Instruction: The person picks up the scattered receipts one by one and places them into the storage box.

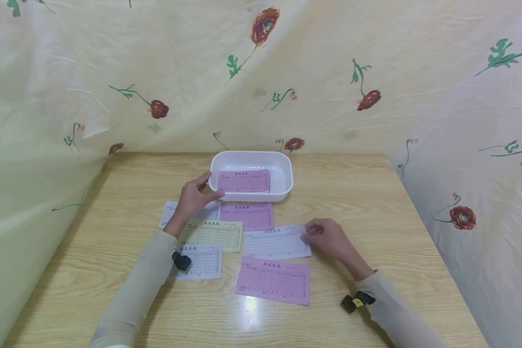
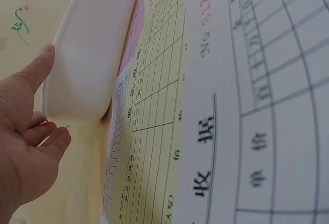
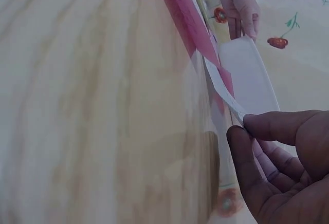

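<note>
- The right hand point(image 1: 328, 239) has a narrow grip, thumb and fingertip pinching the right edge of a white receipt slip point(image 1: 276, 244), which lies right of the middle group, just near of a pink receipt slip point(image 1: 250, 217).
- In the right wrist view the pinched edge bends up off the table point(image 1: 352, 193); a harder pinch could crease or tear the thin paper.
- The pinch takes in only the edge, so the slip could slide out; more than one sheet could also be caught, though I cannot tell how many are held.
- The left hand point(image 1: 193, 198) holds the left near corner of the white plastic tray point(image 1: 282, 195), thumb at the near rim, fingers at the left end. Uneven pressure there could tip or turn the tray, shifting the pink slip inside point(image 1: 243, 181).
- The left forearm passes over the yellow slip point(image 1: 219, 234) and the near-left white slip point(image 1: 206, 261); a low sleeve could drag them.
- The near pink slip point(image 1: 272, 281) lies flat, slightly skewed; the right hand could brush it.
</note>
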The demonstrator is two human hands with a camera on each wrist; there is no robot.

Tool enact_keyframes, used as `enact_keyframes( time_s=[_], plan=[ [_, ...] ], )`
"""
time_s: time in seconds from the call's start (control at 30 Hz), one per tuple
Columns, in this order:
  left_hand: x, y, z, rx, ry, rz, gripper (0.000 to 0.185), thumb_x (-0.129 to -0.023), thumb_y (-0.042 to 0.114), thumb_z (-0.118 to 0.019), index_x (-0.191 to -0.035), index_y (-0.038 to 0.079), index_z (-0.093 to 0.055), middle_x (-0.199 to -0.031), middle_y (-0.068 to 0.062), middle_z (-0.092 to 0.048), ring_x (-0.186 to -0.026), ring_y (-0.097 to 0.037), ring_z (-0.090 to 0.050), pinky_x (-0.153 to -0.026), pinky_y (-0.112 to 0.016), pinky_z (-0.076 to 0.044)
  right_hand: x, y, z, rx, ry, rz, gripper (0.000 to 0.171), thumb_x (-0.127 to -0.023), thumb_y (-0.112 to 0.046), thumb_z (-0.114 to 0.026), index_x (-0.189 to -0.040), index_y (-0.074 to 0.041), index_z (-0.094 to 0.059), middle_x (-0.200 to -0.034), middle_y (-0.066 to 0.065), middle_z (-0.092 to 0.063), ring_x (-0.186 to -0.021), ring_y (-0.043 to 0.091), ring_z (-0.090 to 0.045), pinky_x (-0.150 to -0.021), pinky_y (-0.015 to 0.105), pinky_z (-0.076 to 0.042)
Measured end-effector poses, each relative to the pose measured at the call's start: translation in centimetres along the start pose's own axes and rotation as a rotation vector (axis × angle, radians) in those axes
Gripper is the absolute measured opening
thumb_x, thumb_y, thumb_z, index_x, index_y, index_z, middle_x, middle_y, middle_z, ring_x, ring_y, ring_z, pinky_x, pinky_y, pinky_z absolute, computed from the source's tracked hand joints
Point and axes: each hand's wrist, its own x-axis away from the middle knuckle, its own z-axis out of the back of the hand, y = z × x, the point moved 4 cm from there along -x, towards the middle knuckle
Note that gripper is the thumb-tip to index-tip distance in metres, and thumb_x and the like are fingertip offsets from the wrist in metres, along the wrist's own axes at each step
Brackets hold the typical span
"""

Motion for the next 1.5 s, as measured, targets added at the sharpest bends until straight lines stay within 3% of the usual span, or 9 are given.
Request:
enact_keyframes(
  time_s=[0.33,0.93,1.5],
  plan=[
    [0.0,0.0,-0.1,-0.004,-0.001,0.0,0.089,-0.085,0.033,-0.086,-0.156,0.006,-0.04,-0.163,-0.007,-0.036,-0.15,-0.026,-0.037,-0.122,-0.036,-0.039,0.3,1.0,1.6,-0.004,0.035,0.009,0.022,-0.093,-0.018,-0.074,-0.11,-0.003,-0.073,-0.102,0.01,-0.076,-0.095,0.025,-0.072,-0.085,0.041,-0.063],
    [0.1,0.1,-0.2,0.01,0.008,-0.022,0.09,-0.084,0.034,-0.086,-0.155,0.005,-0.04,-0.163,-0.007,-0.037,-0.149,-0.025,-0.037,-0.122,-0.035,-0.039,1.7,2.5,5.6,-0.065,0.102,-0.031,0.028,-0.098,-0.017,-0.068,-0.118,0.003,-0.068,-0.112,0.02,-0.07,-0.1,0.029,-0.068,-0.074,0.029,-0.06],
    [0.2,-0.1,-0.2,0.002,0.008,-0.015,0.088,-0.085,0.031,-0.086,-0.156,0.005,-0.039,-0.163,-0.008,-0.036,-0.149,-0.026,-0.037,-0.122,-0.037,-0.039,3.2,2.2,9.3,-0.087,0.23,0.023,0.03,-0.099,-0.018,-0.068,-0.116,0.006,-0.067,-0.106,0.02,-0.07,-0.086,0.014,-0.064,-0.069,0.017,-0.059]
  ],
)
